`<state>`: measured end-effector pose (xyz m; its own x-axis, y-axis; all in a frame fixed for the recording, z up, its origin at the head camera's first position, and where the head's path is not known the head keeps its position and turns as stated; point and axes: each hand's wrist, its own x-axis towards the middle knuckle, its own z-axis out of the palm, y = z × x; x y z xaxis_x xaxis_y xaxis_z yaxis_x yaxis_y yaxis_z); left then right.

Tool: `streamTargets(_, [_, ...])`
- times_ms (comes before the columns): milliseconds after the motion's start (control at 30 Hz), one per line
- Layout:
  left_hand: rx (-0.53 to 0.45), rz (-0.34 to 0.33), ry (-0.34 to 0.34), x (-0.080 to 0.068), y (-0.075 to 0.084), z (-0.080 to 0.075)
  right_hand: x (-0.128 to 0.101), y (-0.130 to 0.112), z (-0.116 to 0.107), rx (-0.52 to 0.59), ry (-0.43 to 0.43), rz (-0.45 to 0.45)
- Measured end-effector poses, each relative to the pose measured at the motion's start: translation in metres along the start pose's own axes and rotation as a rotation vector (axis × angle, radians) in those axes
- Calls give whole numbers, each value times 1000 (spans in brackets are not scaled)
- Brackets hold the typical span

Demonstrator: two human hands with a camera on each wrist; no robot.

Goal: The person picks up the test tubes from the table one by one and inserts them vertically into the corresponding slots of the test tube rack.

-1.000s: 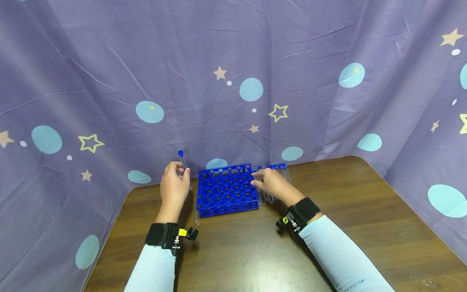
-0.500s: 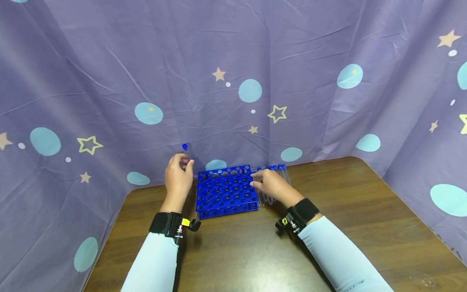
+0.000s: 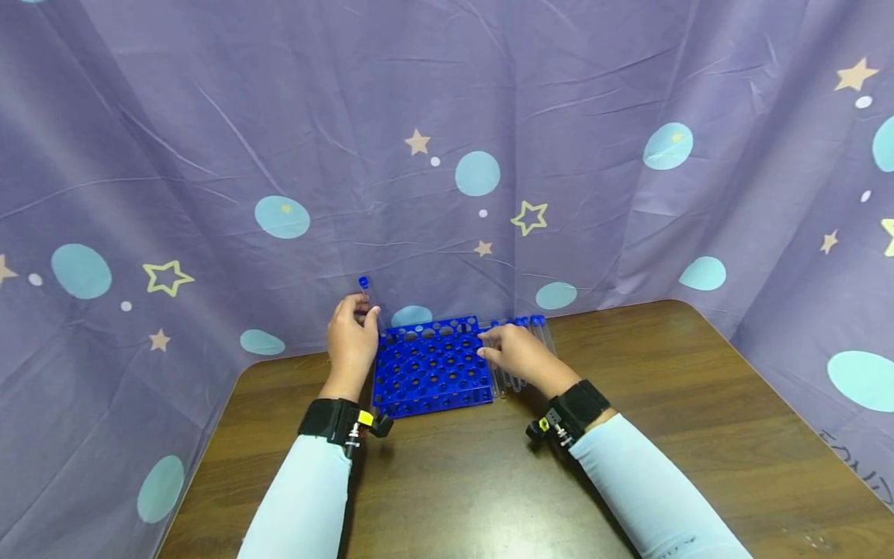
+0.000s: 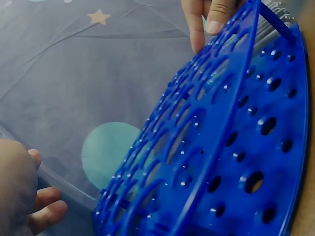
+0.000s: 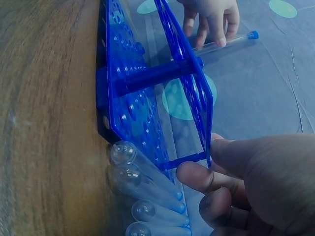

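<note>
My left hand point(image 3: 351, 341) pinches a clear test tube point(image 5: 236, 43) near its blue cap point(image 3: 363, 282). The tube leans over the back left corner of a blue two-tier test tube rack point(image 3: 433, 369), and its lower end overlaps the top plate in the right wrist view. On the opposite side, my right hand point(image 3: 520, 353) grips the rack's top plate by its right edge, thumb point(image 5: 229, 153) on one face and forefinger curled at the other. In the left wrist view the rack point(image 4: 266, 103) fills the right half, while the tube is out of sight.
Several capped test tubes point(image 5: 147, 167) lie side by side against the rack's right side, partly under my right hand. A patterned purple curtain point(image 3: 447, 155) hangs right behind the wooden table point(image 3: 454, 481).
My left hand has moved right and slightly back with the test tube, from beside the rack to over its back left corner. The right hand keeps its hold on the rack.
</note>
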<state>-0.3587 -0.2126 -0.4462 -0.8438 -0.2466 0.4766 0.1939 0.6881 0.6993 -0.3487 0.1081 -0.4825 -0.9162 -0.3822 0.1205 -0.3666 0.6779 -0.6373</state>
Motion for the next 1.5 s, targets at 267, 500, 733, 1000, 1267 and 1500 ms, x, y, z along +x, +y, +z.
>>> streamTargets(267, [29, -18, -32, -5, -10, 7, 0, -2, 0, -7, -2, 6])
streamTargets(500, [42, -32, -59, -7, -14, 9, 1, -2, -1, -21, -1, 1])
streamTargets(733, [56, -35, -84, -9, -18, 12, 1, -1, 0, -20, -5, 6])
streamTargets(1000, [102, -42, -111, -10, -20, 13, 2, -2, -1, -12, -8, 14])
streamTargets(1267, [132, -51, -126, -11, -22, 13, 1, -2, 0, -14, -1, 17])
streamTargets(1500, [135, -52, -144, -14, -27, 14, 0, 0, 0, -12, -4, 16])
